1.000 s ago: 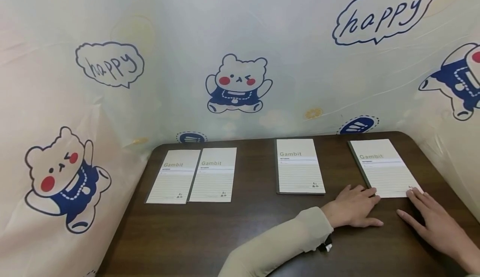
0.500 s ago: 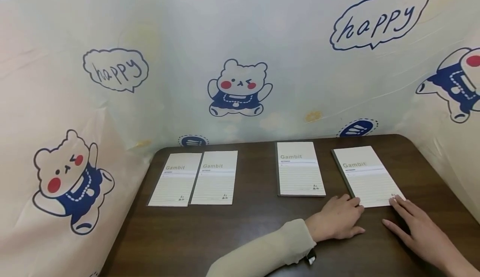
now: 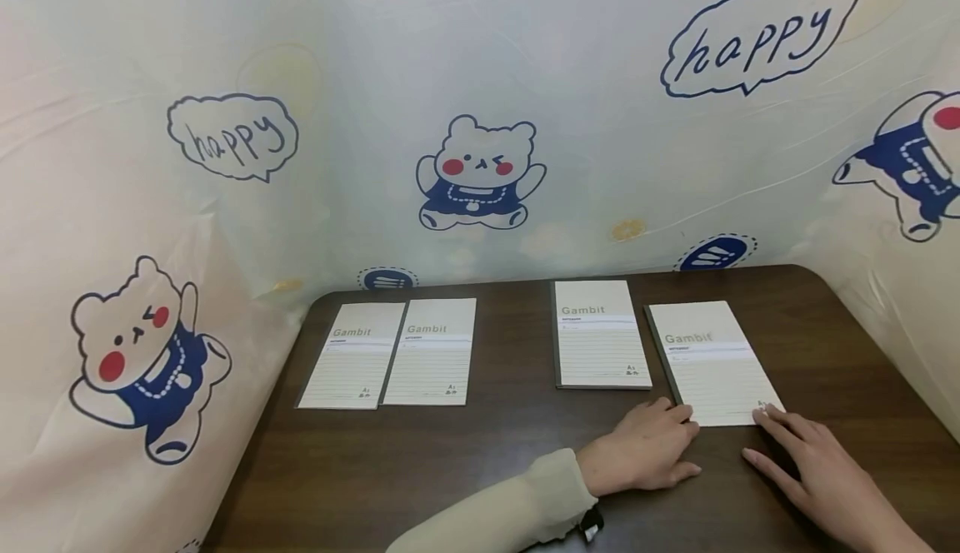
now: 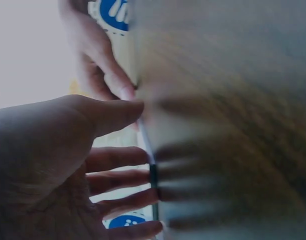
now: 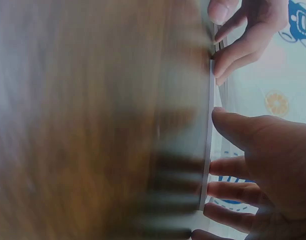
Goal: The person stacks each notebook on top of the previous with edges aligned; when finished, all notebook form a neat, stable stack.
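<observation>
In the head view a white notebook [image 3: 712, 361] marked "Gambit" lies tilted at the right of the table, its dark spine on the left side. My left hand [image 3: 645, 446] touches its near left corner with the fingertips, palm down and thumb apart. On the near right corner rest the fingertips of my right hand [image 3: 821, 470], its fingers extended. Both wrist views catch the notebook edge-on, with the left hand [image 4: 53, 155] and the right hand [image 5: 273, 165] fingers reaching to it. Just left of it lies a second notebook [image 3: 600, 345], separated by a narrow gap.
Two more notebooks, the leftmost one [image 3: 348, 370] and its neighbour [image 3: 431, 361], lie side by side at the left of the brown table [image 3: 360, 470]. A printed curtain [image 3: 480, 45] with bears surrounds the table's back and sides.
The rightmost notebook has slid left and nearer to me, with both hands moving along at its corners. Its gap to the second notebook has narrowed. The other notebooks stay put on the table.
</observation>
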Demonstrator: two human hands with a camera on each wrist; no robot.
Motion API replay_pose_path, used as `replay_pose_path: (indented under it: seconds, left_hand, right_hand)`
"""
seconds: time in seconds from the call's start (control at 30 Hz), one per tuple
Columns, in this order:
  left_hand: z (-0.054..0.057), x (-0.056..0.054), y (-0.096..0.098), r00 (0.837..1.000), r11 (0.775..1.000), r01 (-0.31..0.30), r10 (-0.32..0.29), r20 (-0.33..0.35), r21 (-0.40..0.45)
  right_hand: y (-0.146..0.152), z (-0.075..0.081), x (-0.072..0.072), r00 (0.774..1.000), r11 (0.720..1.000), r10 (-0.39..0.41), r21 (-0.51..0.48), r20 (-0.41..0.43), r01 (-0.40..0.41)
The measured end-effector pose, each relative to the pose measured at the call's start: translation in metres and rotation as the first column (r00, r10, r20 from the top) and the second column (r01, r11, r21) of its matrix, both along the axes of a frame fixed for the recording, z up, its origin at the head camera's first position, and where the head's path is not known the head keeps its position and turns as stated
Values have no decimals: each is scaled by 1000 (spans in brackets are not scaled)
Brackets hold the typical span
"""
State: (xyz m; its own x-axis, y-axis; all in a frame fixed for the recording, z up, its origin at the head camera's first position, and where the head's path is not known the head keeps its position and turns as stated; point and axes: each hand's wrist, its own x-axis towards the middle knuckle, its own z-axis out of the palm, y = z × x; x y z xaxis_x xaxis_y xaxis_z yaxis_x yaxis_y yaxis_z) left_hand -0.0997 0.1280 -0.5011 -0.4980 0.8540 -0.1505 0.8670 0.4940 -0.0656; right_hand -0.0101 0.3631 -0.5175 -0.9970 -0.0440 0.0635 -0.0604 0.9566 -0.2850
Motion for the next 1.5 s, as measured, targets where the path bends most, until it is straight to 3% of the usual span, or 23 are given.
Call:
replay_pose_path:
  seconds: [0.13, 0.2, 0.3, 0.4, 0.5, 0.6, 0.63, 0.7, 0.77, 0.9, 1.03, 1.13, 1.23, 1.33, 1.37, 1.43, 1.5]
  left_hand:
    - [5, -1, -11, 999, 1000, -6, 5, 49, 9]
    - [9, -1, -15, 998, 1000, 1, -2, 63, 21]
    - [15, -4, -19, 993, 999, 3, -8, 114, 40]
    - [16, -7, -21, 984, 997, -1, -13, 176, 76]
    - [12, -11, -23, 963, 987, -59, 17, 269, 152]
    - [9, -14, -25, 925, 948, -171, 60, 375, 269]
    - [9, -15, -26, 903, 925, -222, 76, 422, 308]
    - [8, -14, -25, 843, 867, -337, 104, 528, 367]
    - [8, -14, -25, 763, 799, -455, 123, 635, 392]
    - [10, -11, -21, 561, 660, -669, 146, 815, 342]
    - [13, -6, -16, 361, 514, -817, 104, 927, 261]
    - [13, -4, -11, 238, 402, -893, 40, 970, 203]
    - [10, -2, -9, 145, 316, -935, -64, 987, 158]
    - [8, -1, -7, 79, 262, -958, -156, 985, 119]
    - [8, 0, -7, 68, 250, -962, -169, 983, 109]
    - [7, 1, -5, 47, 229, -970, -169, 984, 86]
    - [6, 4, -3, 42, 214, -974, -158, 987, 76]
  right_hand:
    - [-7, 2, 1, 999, 1000, 6, 4, 37, -7]
    - [-8, 1, 0, 1000, 1000, 23, -10, 9, -23]
    - [-5, -1, 0, 995, 997, 49, -49, -83, -53]
    - [4, -5, 1, 977, 995, 35, -80, -209, -53]
    - [11, -4, 1, 969, 988, -58, -151, -240, 21]
    - [16, 0, 1, 968, 961, -170, -246, -183, 122]
    - [17, 2, 1, 967, 948, -203, -277, -151, 156]
    - [18, 4, 1, 961, 920, -258, -327, -94, 215]
    - [19, 5, 0, 956, 890, -291, -380, -46, 252]
    - [19, 7, -3, 949, 812, -304, -499, 82, 304]
    - [20, 10, -8, 931, 697, -290, -617, 222, 364]
    - [22, 12, -11, 894, 593, -298, -669, 336, 449]
    - [25, 13, -13, 859, 524, -306, -680, 411, 513]
    - [28, 13, -13, 847, 486, -299, -693, 440, 532]
    - [29, 12, -12, 849, 473, -285, -705, 445, 528]
    - [32, 10, -9, 852, 411, -241, -746, 466, 524]
    - [35, 7, -7, 851, 388, -201, -758, 486, 524]
